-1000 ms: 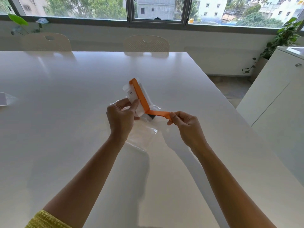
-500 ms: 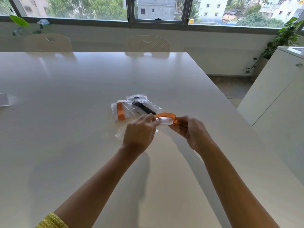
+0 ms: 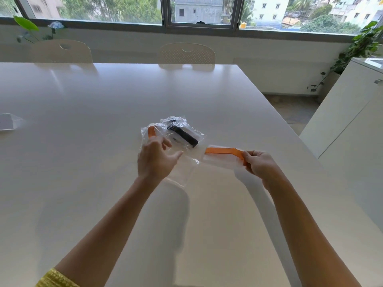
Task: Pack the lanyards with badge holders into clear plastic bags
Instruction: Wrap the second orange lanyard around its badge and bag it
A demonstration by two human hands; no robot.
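We take the white table [image 3: 103, 141] as landmark. Near its middle, our right hand [image 3: 260, 164] is closed in a pinch on the end of an orange lanyard w/ clear badge holder [image 3: 222, 155], held just above the tabletop. Our left hand [image 3: 154, 160] is left of it, fingers loosely spread, over an empty clear plastic bag [image 3: 182, 172] lying flat on the table; can't tell if it grips the bag. Just beyond the left hand, towards the table's far edge, 2 packed bags lie touching: one w/ an orange lanyard [image 3: 151, 131], one w/ a black lanyard [image 3: 183, 136].
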